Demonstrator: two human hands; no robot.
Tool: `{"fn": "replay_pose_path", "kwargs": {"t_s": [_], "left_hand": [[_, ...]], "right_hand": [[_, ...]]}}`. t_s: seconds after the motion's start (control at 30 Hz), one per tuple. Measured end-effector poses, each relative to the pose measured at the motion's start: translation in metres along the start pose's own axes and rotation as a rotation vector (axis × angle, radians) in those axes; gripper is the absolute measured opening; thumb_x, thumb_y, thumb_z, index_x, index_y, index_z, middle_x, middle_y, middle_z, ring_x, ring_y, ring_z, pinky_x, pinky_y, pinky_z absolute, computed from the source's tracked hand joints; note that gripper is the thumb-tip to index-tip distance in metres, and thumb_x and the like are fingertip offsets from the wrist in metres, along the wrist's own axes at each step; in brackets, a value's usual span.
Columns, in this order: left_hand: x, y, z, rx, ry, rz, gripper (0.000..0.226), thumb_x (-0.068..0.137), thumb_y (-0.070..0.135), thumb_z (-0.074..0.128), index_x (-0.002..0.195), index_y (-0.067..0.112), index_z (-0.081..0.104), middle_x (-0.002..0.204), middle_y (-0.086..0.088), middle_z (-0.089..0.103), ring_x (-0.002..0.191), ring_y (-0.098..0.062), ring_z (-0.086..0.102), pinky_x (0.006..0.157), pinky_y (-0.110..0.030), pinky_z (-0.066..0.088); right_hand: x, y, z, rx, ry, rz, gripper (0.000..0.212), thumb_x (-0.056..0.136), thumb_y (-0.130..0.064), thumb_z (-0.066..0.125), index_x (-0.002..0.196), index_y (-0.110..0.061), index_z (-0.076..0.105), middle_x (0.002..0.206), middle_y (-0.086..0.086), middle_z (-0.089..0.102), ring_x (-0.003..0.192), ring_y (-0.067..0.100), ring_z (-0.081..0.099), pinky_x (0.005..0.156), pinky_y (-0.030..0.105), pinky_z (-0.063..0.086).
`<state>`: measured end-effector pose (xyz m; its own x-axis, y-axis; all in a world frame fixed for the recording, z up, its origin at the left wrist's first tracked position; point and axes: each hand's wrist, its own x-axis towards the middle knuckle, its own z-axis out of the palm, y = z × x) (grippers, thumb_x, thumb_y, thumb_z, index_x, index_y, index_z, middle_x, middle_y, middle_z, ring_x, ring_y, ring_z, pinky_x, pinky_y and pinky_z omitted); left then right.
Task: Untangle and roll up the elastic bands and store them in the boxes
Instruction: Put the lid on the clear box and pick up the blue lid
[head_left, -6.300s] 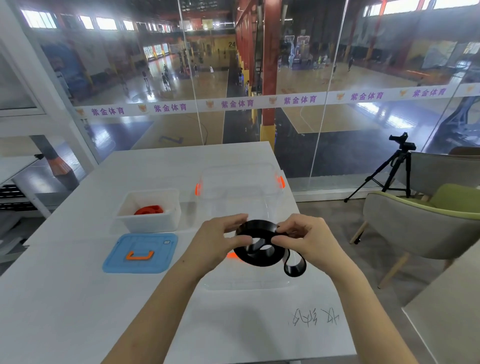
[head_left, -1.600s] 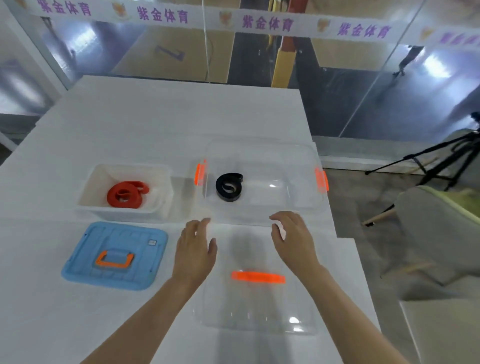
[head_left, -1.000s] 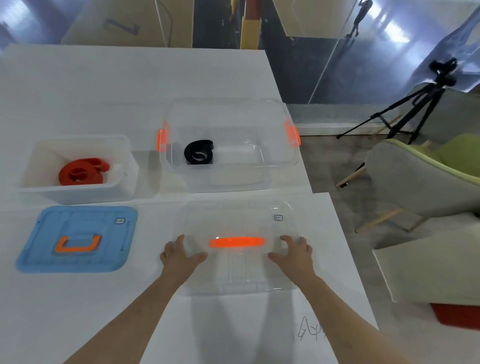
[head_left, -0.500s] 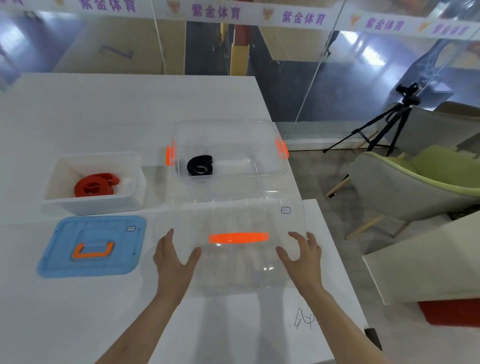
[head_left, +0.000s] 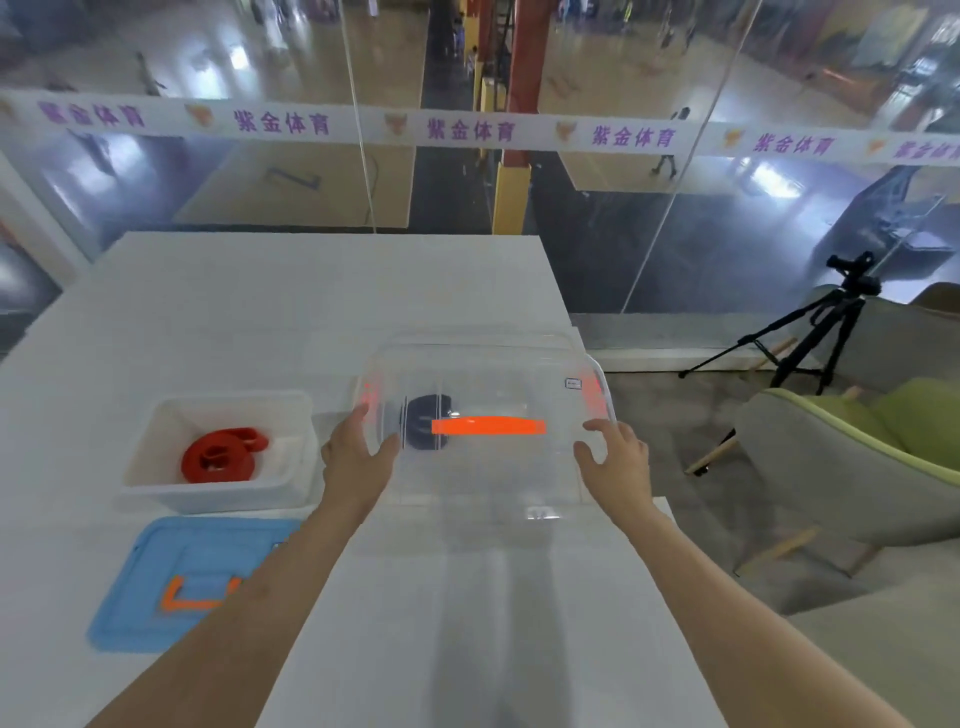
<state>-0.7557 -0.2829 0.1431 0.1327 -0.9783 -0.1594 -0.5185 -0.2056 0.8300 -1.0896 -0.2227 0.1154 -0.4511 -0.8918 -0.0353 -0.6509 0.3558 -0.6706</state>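
I hold a clear lid with an orange handle over the clear box. My left hand grips the lid's left edge and my right hand grips its right edge. Through the lid I see the rolled black band lying in the clear box. A rolled red band lies in the white box to the left.
A blue lid with an orange handle lies on the white table in front of the white box, partly behind my left forearm. To the right of the table stand a green-grey chair and a black tripod. A glass wall runs behind the table.
My hands took the clear lid by its two side edges, lifted it off the table and carried it forward over the clear box with the black band inside.
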Motion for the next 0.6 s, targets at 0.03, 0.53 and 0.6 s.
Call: {"fn": "replay_pose_path", "kwargs": {"t_s": [0.03,0.53,0.6], "left_hand": [[0.012,0.006,0.002,0.008,-0.003,-0.013,0.065,0.100,0.031,0.061,0.158,0.021,0.035,0.161,-0.010,0.040,0.149,-0.034,0.029,0.122,-0.049,0.025],[0.093,0.009,0.049,0.289,-0.053,-0.040,0.068,0.099,0.012,0.051,0.161,0.019,0.024,0.165,-0.010,0.027,0.146,-0.043,0.026,0.118,-0.051,0.030],[0.097,0.008,0.049,0.342,-0.070,-0.037,0.069,0.099,0.013,0.052,0.161,0.017,0.023,0.164,-0.011,0.026,0.145,-0.044,0.027,0.116,-0.053,0.032]], "right_hand": [[0.015,-0.002,0.000,-0.012,-0.030,0.007,0.029,0.098,-0.032,0.064,0.127,-0.032,0.061,0.140,0.005,0.057,0.133,0.035,0.043,0.107,0.047,0.042],[0.116,-0.002,0.014,-0.100,-0.174,-0.091,0.038,0.099,-0.039,0.062,0.135,-0.029,0.054,0.150,-0.001,0.049,0.135,0.037,0.040,0.108,0.049,0.043],[0.114,0.001,0.020,-0.168,-0.176,-0.134,0.042,0.099,-0.041,0.063,0.138,-0.028,0.055,0.159,0.001,0.042,0.138,0.040,0.040,0.110,0.050,0.041]]}}
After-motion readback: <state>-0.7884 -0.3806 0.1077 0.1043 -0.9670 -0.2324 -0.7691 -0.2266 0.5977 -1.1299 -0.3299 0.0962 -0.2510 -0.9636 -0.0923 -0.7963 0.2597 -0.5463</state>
